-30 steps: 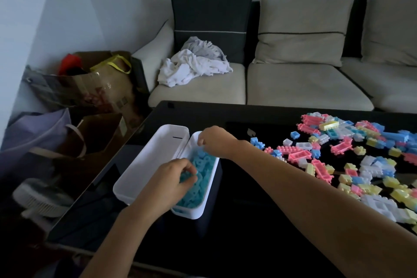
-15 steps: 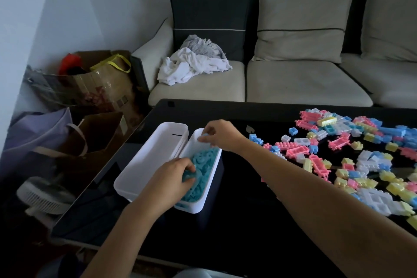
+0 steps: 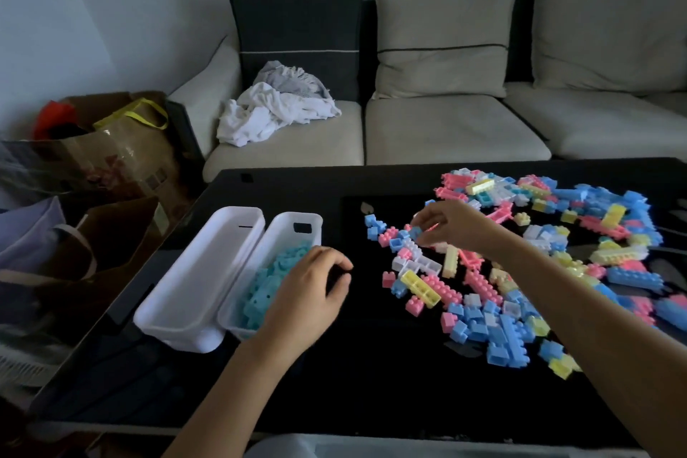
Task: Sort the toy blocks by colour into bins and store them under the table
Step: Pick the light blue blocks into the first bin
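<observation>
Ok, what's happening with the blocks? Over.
Right hand pinching blue block at pile edge. Left hand empty, loosely curled by blue-filled bin. Nothing in the way.

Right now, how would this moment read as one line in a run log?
step: picking | right grip: pinches blue block | left grip: empty, over right bin of teal blocks | left bin: empty

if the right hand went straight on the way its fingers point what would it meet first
Probably the small blue blocks lying apart just left of its fingertips, since the right hand points left. Beyond them stands the white bin holding blue blocks. Its height is unclear.
</observation>
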A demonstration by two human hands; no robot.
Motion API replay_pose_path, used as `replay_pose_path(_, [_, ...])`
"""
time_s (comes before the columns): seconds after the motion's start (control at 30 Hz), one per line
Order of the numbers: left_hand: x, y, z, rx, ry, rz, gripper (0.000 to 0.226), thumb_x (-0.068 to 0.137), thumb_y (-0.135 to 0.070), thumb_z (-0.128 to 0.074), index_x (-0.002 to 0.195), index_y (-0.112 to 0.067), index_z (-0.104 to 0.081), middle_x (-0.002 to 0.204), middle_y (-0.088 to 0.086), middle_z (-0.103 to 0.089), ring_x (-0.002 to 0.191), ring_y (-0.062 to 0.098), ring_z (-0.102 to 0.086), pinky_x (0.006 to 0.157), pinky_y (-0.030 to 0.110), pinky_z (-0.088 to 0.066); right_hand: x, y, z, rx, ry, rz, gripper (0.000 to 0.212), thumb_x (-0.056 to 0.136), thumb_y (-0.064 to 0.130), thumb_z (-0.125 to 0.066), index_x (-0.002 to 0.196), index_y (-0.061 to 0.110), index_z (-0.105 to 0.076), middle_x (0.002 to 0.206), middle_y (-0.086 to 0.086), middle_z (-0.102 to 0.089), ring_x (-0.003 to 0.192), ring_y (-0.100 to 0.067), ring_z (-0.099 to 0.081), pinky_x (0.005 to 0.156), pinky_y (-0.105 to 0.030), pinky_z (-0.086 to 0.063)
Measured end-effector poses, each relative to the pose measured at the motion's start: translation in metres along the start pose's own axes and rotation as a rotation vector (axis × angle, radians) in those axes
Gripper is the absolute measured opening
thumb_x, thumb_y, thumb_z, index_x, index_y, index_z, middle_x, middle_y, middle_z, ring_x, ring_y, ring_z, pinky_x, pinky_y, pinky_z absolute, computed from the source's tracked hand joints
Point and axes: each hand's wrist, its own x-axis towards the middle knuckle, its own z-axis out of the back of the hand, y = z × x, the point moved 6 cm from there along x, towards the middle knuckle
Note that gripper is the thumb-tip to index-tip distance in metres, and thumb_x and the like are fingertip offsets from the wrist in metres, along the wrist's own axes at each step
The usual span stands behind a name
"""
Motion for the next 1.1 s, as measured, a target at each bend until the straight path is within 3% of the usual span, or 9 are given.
replay_pose_path(0.13, [0.011,-0.03,-0.054,-0.077,0.301,-0.012,0.022,0.091,-0.026,-0.058,0.112,-0.022,-0.06,0.115,-0.012,-0.053,0.106,0.002,-0.054,0.092,0.018,-0.042,-0.02,-0.049,0.038,-0.097,-0.084,-0.134,0.019,0.078,0.011,-0.074,0.097,0.008,-0.07,0.076,0.005,-0.065,0.058,0.001,-0.059,0.05,-0.004,-0.041])
replay_pose_path(0.3, [0.025,-0.061,-0.107,0.025,0.59,-0.053,0.044,0.093,-0.033,-0.055,0.134,-0.021,-0.045,0.138,-0.006,-0.042,0.124,0.01,-0.045,0.1,0.023,-0.038,-0.039,-0.098,0.074,-0.065,-0.261,-0.255,0.021,0.084,0.0,-0.066,0.103,-0.007,-0.068,0.071,-0.002,-0.063,0.041,0.005,-0.056,0.045,-0.008,-0.044])
replay_pose_path(0.4, [0.04,-0.065,-0.122,0.066,0.577,-0.021,0.044,0.092,-0.032,-0.055,0.133,-0.018,-0.048,0.134,-0.001,-0.046,0.12,0.012,-0.048,0.1,0.024,-0.04,-0.051,-0.101,0.092,-0.09,-0.298,-0.26,0.015,0.089,0.006,-0.061,0.103,0.002,-0.068,0.079,0.0,-0.065,0.048,0.001,-0.06,0.044,-0.01,-0.044])
replay_pose_path(0.5, [0.056,-0.075,-0.132,-0.008,0.553,0.019,0.035,0.092,-0.028,-0.055,0.127,-0.02,-0.054,0.132,-0.002,-0.048,0.112,0.01,-0.055,0.096,0.026,-0.046,-0.07,-0.113,0.121,-0.1,-0.357,-0.307,0.015,0.091,0.015,-0.06,0.1,0.009,-0.07,0.087,-0.002,-0.068,0.064,-0.012,-0.063,0.066,-0.024,-0.054])
replay_pose_path(0.63, [0.077,-0.096,-0.139,-0.033,0.499,0.008,0.032,0.094,-0.027,-0.054,0.125,-0.021,-0.054,0.138,-0.002,-0.046,0.107,0.011,-0.057,0.089,0.022,-0.045,-0.107,-0.127,0.155,-0.27,-0.471,-0.341,0.024,0.095,0.031,-0.049,0.078,0.022,-0.063,0.065,0.002,-0.057,0.064,-0.017,-0.054,0.064,-0.03,-0.044])
replay_pose_path(0.73, [0.091,-0.114,-0.151,-0.051,0.488,-0.001,0.034,0.094,-0.027,-0.053,0.128,-0.022,-0.051,0.136,0.003,-0.049,0.082,0.008,-0.057,0.069,0.016,-0.041,-0.136,-0.15,0.181,-0.398,-0.565,-0.384,0.029,0.095,0.032,-0.046,0.072,0.019,-0.056,0.064,0.0,-0.052,0.065,-0.019,-0.049,0.065,-0.029,-0.038])
replay_pose_path(0.9, [0.118,-0.157,-0.19,-0.015,0.58,-0.039,0.05,0.095,-0.029,-0.052,0.142,-0.019,-0.036,0.15,0.002,-0.034,0.126,0.02,-0.047,0.094,0.026,-0.039,-0.162,-0.202,0.207,-0.475,-0.584,-0.529,0.014,0.082,0.016,-0.053,0.069,0.013,-0.056,0.073,-0.001,-0.056,0.068,-0.02,-0.05,0.053,-0.026,-0.034])
replay_pose_path(1.0, [0.137,-0.181,-0.221,0.021,0.653,-0.061,0.061,0.095,-0.03,-0.052,0.148,-0.016,-0.026,0.154,0.005,-0.026,0.138,0.02,-0.033,0.108,0.03,-0.031,-0.163,-0.225,0.212,-0.458,-0.548,-0.541,0.014,0.079,0.024,-0.061,0.091,0.016,-0.064,0.095,-0.004,-0.063,0.075,-0.017,-0.054,0.049,-0.023,-0.034])
replay_pose_path(1.1, [0.158,-0.204,-0.251,0.05,0.711,-0.089,0.069,0.095,-0.032,-0.052,0.151,-0.016,-0.015,0.157,0.008,-0.017,0.141,0.023,-0.027,0.11,0.032,-0.028,-0.158,-0.24,0.215,-0.452,-0.551,-0.533,0.013,0.081,0.025,-0.061,0.089,0.017,-0.067,0.095,-0.004,-0.064,0.077,-0.018,-0.056,0.051,-0.022,-0.034])
